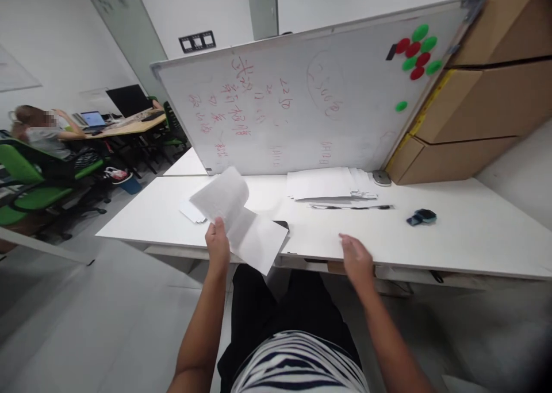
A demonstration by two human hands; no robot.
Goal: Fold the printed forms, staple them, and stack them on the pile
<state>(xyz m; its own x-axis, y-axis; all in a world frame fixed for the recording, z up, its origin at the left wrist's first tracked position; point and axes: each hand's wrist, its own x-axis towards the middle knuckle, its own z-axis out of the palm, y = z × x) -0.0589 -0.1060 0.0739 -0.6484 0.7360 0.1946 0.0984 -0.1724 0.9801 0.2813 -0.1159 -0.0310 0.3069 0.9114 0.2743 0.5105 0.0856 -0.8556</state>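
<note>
Head view: left hand point(217, 245) pinching curled paper sheet point(239, 223) above table point(466, 238) edge; right hand point(356, 261) open, empty (hovering near edge). Paper stack point(328, 183) by whiteboard point(302, 94), apparently untouched.

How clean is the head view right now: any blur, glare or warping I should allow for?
Head view: even light, no harsh glare on the whiteboard; wide-angle warp bows the table edge; the right hand is slightly motion-blurred, the left hand and its paper sharper; the bottom right corner is dark and soft.
</note>
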